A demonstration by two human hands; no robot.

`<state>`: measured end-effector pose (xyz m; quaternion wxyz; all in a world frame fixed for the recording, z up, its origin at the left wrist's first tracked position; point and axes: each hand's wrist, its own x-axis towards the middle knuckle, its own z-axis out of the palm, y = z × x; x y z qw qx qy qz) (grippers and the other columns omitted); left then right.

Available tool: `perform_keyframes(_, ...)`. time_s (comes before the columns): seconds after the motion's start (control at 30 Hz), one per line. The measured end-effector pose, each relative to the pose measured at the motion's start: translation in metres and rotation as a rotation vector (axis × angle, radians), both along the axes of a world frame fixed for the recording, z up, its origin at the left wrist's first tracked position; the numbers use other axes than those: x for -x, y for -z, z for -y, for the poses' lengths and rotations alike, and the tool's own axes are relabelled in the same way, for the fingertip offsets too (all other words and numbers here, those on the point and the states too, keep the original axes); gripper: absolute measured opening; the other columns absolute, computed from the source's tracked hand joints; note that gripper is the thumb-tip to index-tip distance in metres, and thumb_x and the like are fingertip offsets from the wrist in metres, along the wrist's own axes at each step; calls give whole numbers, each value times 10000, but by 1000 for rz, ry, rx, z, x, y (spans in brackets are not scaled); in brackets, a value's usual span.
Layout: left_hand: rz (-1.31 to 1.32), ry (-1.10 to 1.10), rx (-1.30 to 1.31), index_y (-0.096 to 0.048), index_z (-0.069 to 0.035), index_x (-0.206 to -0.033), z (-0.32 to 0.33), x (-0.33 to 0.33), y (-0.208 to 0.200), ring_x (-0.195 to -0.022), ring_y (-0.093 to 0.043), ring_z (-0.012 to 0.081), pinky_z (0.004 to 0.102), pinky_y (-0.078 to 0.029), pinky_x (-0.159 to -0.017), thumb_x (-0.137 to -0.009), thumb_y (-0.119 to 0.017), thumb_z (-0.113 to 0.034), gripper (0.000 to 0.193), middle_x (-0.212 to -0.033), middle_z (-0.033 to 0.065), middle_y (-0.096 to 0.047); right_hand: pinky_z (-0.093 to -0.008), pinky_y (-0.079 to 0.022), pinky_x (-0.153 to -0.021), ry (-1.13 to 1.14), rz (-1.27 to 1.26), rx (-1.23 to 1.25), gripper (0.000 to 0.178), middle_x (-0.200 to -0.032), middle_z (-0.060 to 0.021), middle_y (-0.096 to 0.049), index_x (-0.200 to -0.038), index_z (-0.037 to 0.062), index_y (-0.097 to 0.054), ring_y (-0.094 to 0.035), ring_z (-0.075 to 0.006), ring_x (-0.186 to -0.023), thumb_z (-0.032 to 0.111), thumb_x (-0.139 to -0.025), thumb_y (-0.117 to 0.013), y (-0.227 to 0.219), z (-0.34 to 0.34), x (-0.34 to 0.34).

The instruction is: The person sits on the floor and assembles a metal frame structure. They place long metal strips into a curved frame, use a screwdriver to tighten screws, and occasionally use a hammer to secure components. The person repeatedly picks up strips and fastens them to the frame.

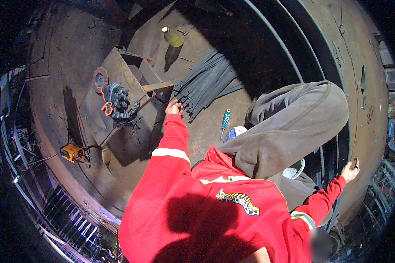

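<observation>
My left hand (174,108) is at the near-left end of a pile of flat dark metal bars (210,81), beside a rusty box-like metal piece (129,72). Its fingers are curled in, and whatever they grip is hidden. Far out to the right, my right hand (350,170) is beside the curved metal edge, its fingers bent but apart, with nothing I can make out in them. Between the bars and my bent knee lies a teal-handled screwdriver (225,119). A blue and white container (235,133) is partly covered by my leg.
Black-and-grey gloves (115,98) with orange trim and a flap disc (100,79) rest on the rusty metal. A yellow-green bottle (174,37) stands at the back. A yellow device (72,153) with a cable sits at left. Curved metal ribs (289,50) rise at right.
</observation>
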<state>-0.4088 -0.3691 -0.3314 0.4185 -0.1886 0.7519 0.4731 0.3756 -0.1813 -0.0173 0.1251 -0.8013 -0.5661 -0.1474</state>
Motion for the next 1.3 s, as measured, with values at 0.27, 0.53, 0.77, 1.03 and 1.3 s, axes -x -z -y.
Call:
perform_keyframes(0.27, -3, -29, -17, -599, -85, -1051, -2, -1, -6, -610, -609, 157, 286, -500, -473, -772, -557, 54, 315, -787, 69, -628, -357, -461, -875, -44, -38, -43, 399, -1137, -109, -577, -1194, 151, -616, -559, -258, -1039, 135, -796, -635, 0, 0, 5)
perform_keyframes(0.53, 4, -37, -73, -609, -79, -1055, 1, 2, -7, -623, -610, 161, 268, -486, -463, -767, -555, 60, 324, -789, 77, -626, -360, -469, -859, -85, 17, -33, 404, -1127, -124, -576, -1197, 145, -612, -570, -268, -1014, 148, -794, -642, 6, 2, -10)
perform_keyframes(0.77, -26, 29, 33, -538, -29, -1187, 6, -4, 1, -659, -610, 171, 302, -475, -473, -744, -579, 33, 449, -827, 109, -620, -365, -457, -877, -35, -17, 16, 395, -1164, -131, -565, -1197, 124, -610, -558, -274, -1056, 134, -802, -608, 8, 2, -8)
perform_keyframes(1.03, -663, 650, 137, -598, -32, -1158, 19, -68, 25, -841, -630, 221, 319, -505, -780, -697, -651, -51, 464, -995, 121, -657, -332, -491, -815, -66, -49, 74, 382, -1073, -106, -605, -1200, 148, -616, -613, -223, -919, 134, -818, -627, 10, -1, -2)
perform_keyframes(1.3, -339, 703, 246, -585, -68, -1067, 35, -82, -14, -940, -590, 298, 409, -470, -814, -698, -662, -131, 382, -1006, 160, -611, -300, -481, -791, -106, -107, 89, 368, -1074, -84, -618, -1198, 134, -617, -601, -180, -887, 137, -830, -626, 12, -2, 3)
